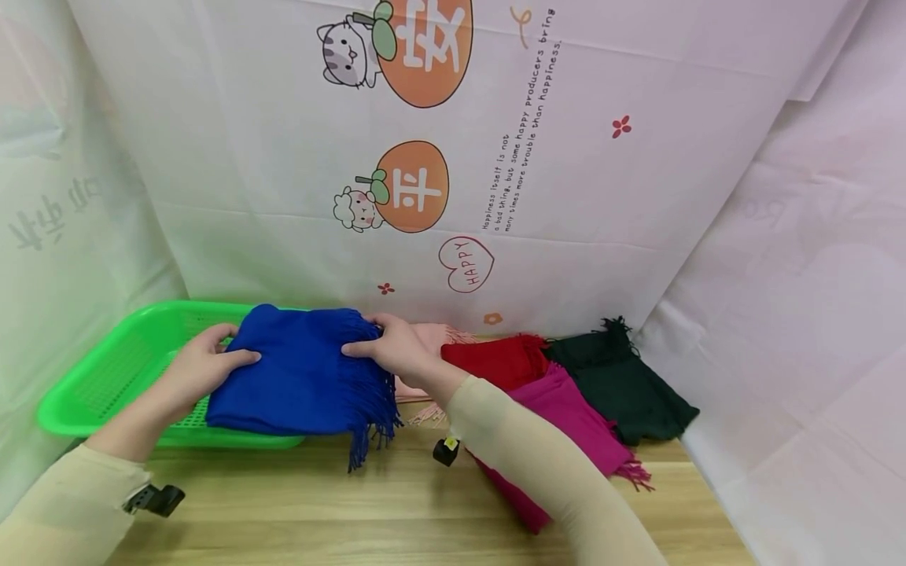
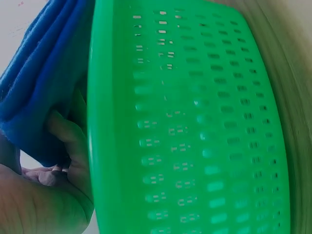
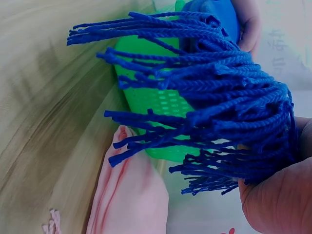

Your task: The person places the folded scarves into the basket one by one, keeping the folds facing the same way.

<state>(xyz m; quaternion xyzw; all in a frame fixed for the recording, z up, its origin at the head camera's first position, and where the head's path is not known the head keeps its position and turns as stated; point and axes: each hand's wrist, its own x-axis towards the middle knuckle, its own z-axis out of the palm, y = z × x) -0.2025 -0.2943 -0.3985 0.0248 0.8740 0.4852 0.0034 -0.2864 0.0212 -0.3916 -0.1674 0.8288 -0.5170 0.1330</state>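
A folded blue scarf [image 1: 290, 369] with a fringe along its right edge is held up by both hands over the right part of the green basket [image 1: 92, 377]. My left hand [image 1: 198, 363] grips the scarf's left edge, thumb on top. At the fringed right end, my right hand [image 1: 396, 346] pinches the cloth between thumb and fingers. Layered folds of the blue scarf [image 2: 39, 73] show in the left wrist view, beside the basket's slotted wall [image 2: 195, 122]. Blue tassels [image 3: 219, 97] hang across the right wrist view and partly cover the basket.
A folded pink scarf [image 1: 428, 338] lies right of the basket, partly behind my right hand. Farther right are a red scarf [image 1: 495, 359], a magenta scarf [image 1: 566, 417] and a dark green scarf [image 1: 623, 385]. White printed cloth [image 1: 566, 173] walls the wooden table [image 1: 318, 503].
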